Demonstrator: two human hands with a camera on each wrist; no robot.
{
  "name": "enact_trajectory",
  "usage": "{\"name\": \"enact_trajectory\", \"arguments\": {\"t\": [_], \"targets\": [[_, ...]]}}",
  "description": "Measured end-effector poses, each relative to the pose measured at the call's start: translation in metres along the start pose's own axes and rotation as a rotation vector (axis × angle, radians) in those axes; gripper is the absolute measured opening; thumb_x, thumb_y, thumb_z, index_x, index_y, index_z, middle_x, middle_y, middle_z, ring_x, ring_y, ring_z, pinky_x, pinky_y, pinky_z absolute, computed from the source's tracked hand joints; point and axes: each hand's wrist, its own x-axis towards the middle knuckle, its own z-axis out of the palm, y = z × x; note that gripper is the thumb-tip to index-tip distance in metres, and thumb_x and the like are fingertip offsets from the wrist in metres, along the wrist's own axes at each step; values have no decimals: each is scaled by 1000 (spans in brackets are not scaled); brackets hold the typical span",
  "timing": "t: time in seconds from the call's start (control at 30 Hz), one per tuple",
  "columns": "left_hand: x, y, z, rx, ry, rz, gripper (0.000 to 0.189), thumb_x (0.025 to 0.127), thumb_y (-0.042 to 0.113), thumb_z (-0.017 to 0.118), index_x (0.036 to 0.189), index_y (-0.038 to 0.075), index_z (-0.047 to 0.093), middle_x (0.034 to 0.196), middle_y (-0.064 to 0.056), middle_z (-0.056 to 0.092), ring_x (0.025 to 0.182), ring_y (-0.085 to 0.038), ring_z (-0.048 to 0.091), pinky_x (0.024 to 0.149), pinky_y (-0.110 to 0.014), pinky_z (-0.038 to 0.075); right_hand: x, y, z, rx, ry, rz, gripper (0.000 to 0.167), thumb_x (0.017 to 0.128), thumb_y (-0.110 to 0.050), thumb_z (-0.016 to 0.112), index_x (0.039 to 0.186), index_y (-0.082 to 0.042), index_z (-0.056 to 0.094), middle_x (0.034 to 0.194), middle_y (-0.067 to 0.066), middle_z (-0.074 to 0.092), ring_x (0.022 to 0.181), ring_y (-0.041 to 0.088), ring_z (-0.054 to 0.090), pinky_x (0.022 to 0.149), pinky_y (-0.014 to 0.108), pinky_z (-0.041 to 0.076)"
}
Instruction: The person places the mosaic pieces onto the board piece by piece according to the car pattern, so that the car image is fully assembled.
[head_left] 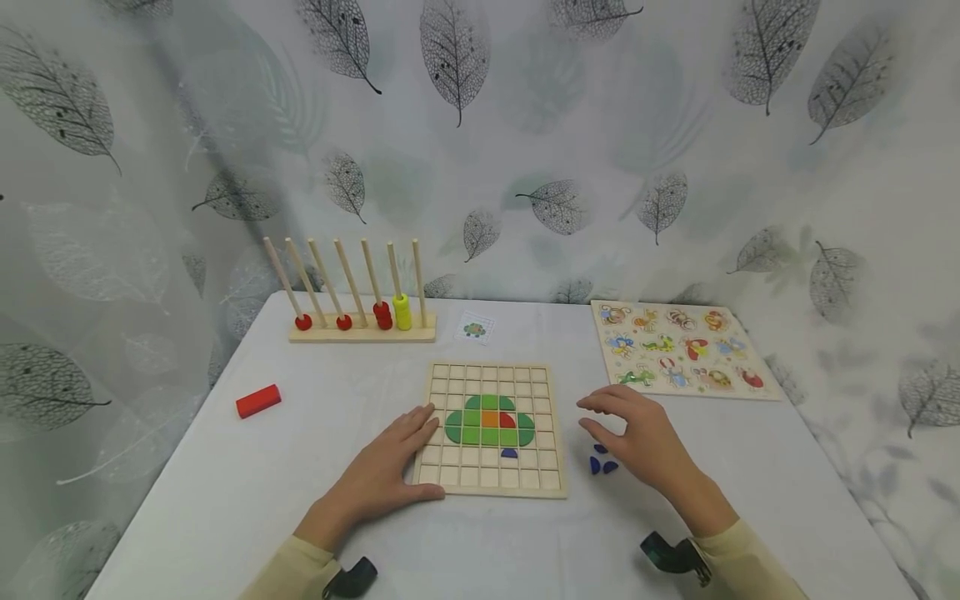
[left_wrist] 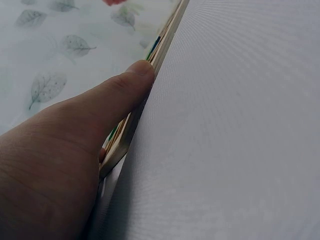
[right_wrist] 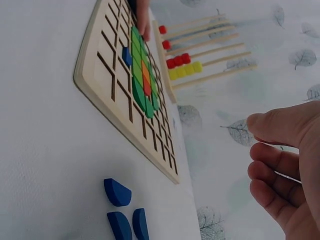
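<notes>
A square wooden grid board (head_left: 557, 467) lies on the table with green, orange and red tiles forming a rounded shape. Below that shape, one blue half-round piece (head_left: 509, 453) sits on the grid. My left hand (head_left: 382, 467) rests at the board's front left corner, thumb along the front edge and extended fingers on the left side. To the right of the board, my right hand (head_left: 647, 437) hovers with thumb and fingers apart, holding nothing. Under it lie several loose blue pieces (right_wrist: 118, 192) on the cloth.
Behind the board stands a wooden peg rack (head_left: 362, 333) with red and yellow beads. A small picture card (head_left: 476, 328) lies beside it. An insect puzzle board (head_left: 678, 346) is at the back right, and a red cylinder (head_left: 258, 402) lies at the left.
</notes>
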Motion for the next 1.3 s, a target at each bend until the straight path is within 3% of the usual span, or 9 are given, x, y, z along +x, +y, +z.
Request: {"name": "enact_trajectory", "arguments": {"t": [0.83, 1.3], "targets": [[0, 2, -2, 7, 5, 3, 109, 86, 75, 78, 167, 9, 44, 177, -6, 30, 162, -31, 27, 127, -55, 30, -28, 28, -7, -28, -26, 98, 30, 85, -2, 91, 112, -13, 83, 111, -6, 76, 94, 15, 70, 79, 44, 63], [1, 0, 1, 15, -8, -6, 109, 87, 76, 76, 167, 10, 44, 178, -5, 29, 163, -31, 26, 128, -54, 29, -40, 38, 2, 33, -147, 215, 23, 90, -5, 88, 109, -16, 84, 106, -11, 75, 93, 13, 67, 82, 42, 61]]}}
